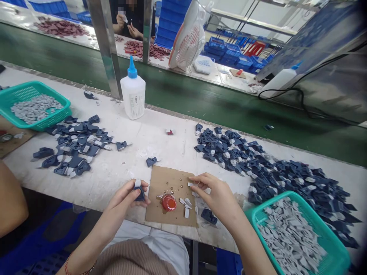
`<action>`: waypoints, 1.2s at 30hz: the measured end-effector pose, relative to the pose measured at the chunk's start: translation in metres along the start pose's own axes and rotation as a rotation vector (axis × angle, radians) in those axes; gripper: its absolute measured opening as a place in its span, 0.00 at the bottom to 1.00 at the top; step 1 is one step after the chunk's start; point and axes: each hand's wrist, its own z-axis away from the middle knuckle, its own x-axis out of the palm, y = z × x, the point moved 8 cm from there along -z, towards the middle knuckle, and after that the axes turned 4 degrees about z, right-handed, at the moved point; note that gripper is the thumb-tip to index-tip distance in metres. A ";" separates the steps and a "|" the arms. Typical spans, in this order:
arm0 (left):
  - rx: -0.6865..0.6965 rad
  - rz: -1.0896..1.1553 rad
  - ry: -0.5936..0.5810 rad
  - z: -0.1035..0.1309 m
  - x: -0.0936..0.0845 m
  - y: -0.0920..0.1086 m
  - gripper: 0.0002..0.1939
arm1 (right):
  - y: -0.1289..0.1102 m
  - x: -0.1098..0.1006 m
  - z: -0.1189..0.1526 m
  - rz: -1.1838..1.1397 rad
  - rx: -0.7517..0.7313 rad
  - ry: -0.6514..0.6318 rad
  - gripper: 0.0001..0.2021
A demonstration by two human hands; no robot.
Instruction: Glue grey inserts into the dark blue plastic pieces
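My left hand is closed around a dark blue plastic part with a pale grey tip pointing up. Between the thumb and fingers of my right hand is a small white piece, held above the right edge of a cardboard sheet. On the cardboard sits a red cap with glossy liquid in and around it. Several white pieces lie beside the cap. One dark blue part rests just below my right hand, and another lies beyond the cardboard.
A green basket of grey pieces stands at right, before a large heap of blue parts. At left are another green basket and a smaller heap. A white bottle stands behind. A person works across the green belt.
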 end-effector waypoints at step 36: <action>0.060 -0.029 -0.031 0.009 0.014 -0.005 0.09 | -0.083 0.035 0.042 0.112 -0.276 -0.073 0.12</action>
